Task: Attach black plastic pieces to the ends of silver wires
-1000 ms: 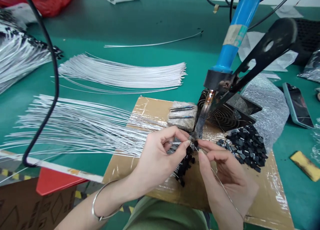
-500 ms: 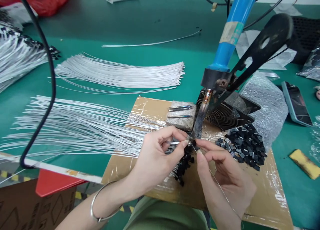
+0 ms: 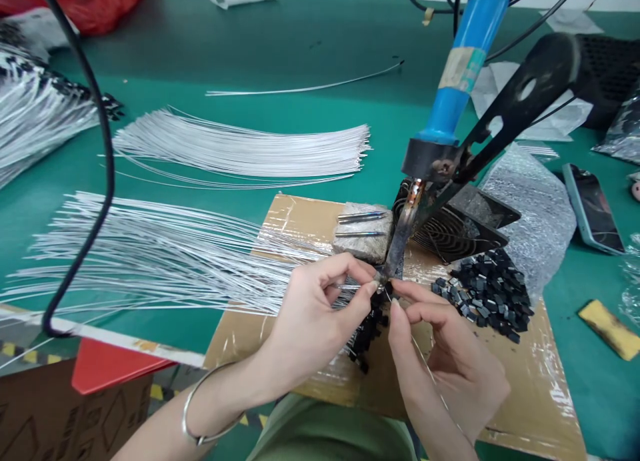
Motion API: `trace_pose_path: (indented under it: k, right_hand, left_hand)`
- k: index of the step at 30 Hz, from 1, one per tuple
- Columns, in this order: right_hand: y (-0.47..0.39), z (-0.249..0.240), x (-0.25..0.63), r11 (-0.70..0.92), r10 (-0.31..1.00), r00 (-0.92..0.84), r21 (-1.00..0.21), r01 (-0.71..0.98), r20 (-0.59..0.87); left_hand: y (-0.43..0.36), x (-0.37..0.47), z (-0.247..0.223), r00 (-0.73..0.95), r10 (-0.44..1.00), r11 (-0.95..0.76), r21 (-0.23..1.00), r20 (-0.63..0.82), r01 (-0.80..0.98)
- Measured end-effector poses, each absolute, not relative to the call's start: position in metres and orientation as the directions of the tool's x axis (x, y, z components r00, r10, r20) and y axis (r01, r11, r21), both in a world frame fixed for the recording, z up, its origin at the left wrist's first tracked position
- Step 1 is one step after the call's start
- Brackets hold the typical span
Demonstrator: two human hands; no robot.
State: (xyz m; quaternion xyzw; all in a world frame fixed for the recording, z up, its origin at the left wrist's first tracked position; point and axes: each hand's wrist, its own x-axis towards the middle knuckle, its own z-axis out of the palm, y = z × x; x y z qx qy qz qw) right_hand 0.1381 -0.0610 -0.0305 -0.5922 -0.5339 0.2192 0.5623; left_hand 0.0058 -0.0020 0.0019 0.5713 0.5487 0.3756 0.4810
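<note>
A blue-handled soldering iron point(image 3: 447, 114) is clamped in a black metal stand, tip pointing down between my hands. Just left of the tip, my left hand point(image 3: 315, 327) pinches the end of a white wire point(image 3: 351, 287) between thumb and forefinger. My right hand point(image 3: 445, 354), also closed in a pinch, holds a thin strand of solder wire point(image 3: 425, 364) whose end reaches the tip. The strand trails down across the palm. Fingertips partly hide the tiny part at the joint. Below them lie wire ends with black connectors point(image 3: 365, 344) on a cardboard sheet point(image 3: 530, 387).
Loose black connectors point(image 3: 493, 294) are piled at the right, near a small fan point(image 3: 445, 231). A grey block point(image 3: 363, 237) carries spare tips. White wire bundles point(image 3: 240, 144) spread leftward. A phone point(image 3: 593, 207) and yellow sponge point(image 3: 610, 329) lie right; a black cable point(image 3: 103, 147) hangs left.
My right thumb and the solder strand have shifted slightly left and up toward the iron tip. My left hand stays nearly still.
</note>
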Motion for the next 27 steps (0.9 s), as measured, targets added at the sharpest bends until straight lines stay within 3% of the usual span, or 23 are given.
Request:
trace_pose_path:
  k: [5, 27]
  right_hand:
    - [-0.0609, -0.0317, 0.1356, 0.243, 0.837, 0.352, -0.861, 0.447, 0.419]
    - [-0.0639, -0.0371, 0.1380, 0.234, 0.854, 0.346, -0.881, 0.412, 0.389]
  left_hand:
    - [-0.0032, 0.0049, 0.0020, 0.107, 0.990, 0.067, 0.970, -0.094, 0.235]
    - [-0.0033, 0.0062, 0.0012, 0.113, 0.990, 0.049, 0.967, -0.079, 0.251]
